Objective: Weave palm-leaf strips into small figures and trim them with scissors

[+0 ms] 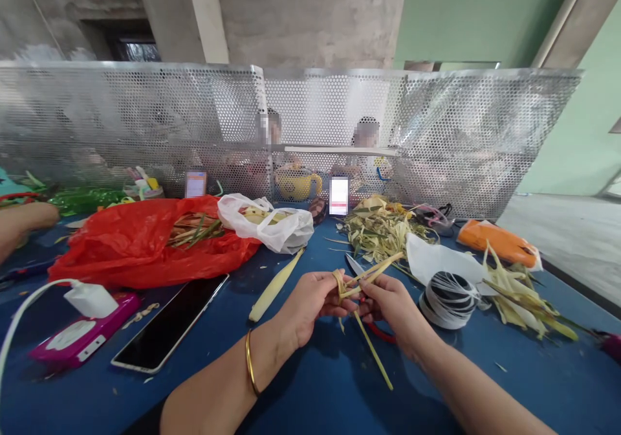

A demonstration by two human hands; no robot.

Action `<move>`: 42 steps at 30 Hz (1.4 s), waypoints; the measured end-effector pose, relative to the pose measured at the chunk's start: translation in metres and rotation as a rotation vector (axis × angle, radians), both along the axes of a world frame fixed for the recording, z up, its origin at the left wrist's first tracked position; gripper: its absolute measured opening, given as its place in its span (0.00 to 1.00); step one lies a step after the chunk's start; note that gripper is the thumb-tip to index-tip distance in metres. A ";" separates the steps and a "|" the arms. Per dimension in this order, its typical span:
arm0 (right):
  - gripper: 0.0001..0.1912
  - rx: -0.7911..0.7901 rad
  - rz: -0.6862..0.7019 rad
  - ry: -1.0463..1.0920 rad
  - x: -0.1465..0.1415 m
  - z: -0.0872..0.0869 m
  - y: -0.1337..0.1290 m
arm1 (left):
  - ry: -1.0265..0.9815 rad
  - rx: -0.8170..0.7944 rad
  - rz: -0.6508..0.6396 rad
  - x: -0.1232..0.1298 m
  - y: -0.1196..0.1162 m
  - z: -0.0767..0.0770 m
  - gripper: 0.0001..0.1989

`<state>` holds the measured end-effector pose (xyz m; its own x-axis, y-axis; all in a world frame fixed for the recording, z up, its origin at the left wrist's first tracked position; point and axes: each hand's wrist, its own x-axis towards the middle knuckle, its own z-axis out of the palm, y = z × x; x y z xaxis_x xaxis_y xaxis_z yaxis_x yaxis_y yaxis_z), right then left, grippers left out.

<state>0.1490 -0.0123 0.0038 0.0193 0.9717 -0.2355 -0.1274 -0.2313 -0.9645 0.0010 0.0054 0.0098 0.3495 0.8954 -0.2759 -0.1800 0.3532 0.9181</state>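
Note:
My left hand (310, 302) and my right hand (391, 302) meet over the blue table (310, 390), both pinching a folded pale yellow-green palm leaf strip (361, 279). One end of the strip points up and right, another hangs down toward me. A gold bangle (250, 364) circles my left wrist. Under my hands lie scissors (356, 267) with red handles, mostly hidden.
A rolled leaf (276, 286) lies left of my hands. A phone (169, 325), a pink power bank (80, 338) with charger, a red bag (140, 241), a white bag (272, 224), a leaf pile (383, 228) and a tape roll (449, 299) surround them. Another person's hand (24, 221) rests far left; a perforated metal screen (310, 124) stands behind.

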 end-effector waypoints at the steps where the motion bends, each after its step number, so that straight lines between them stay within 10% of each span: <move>1: 0.06 -0.050 0.035 0.014 0.000 0.001 0.000 | 0.013 0.006 -0.009 0.000 0.000 0.000 0.13; 17: 0.05 0.025 -0.041 0.253 0.000 -0.001 -0.001 | -0.118 0.045 -0.045 0.001 -0.004 -0.001 0.14; 22: 0.09 0.024 0.088 0.103 -0.001 -0.006 -0.001 | -0.015 0.116 0.162 0.003 -0.001 -0.007 0.12; 31: 0.14 0.799 0.436 -0.749 0.003 0.004 -0.015 | 0.110 0.196 0.310 -0.002 0.007 -0.007 0.10; 35: 0.13 1.069 0.248 -0.937 0.006 0.008 -0.016 | 0.132 0.206 0.242 0.003 0.001 -0.004 0.05; 42: 0.14 0.640 -0.042 -0.910 0.018 0.001 0.001 | 0.142 0.245 0.078 0.005 -0.003 -0.007 0.09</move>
<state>0.1666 -0.0115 0.0050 -0.0342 0.9031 0.4280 0.6920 0.3303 -0.6419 0.0059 0.0022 0.0027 0.2501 0.9641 -0.0891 -0.0615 0.1077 0.9923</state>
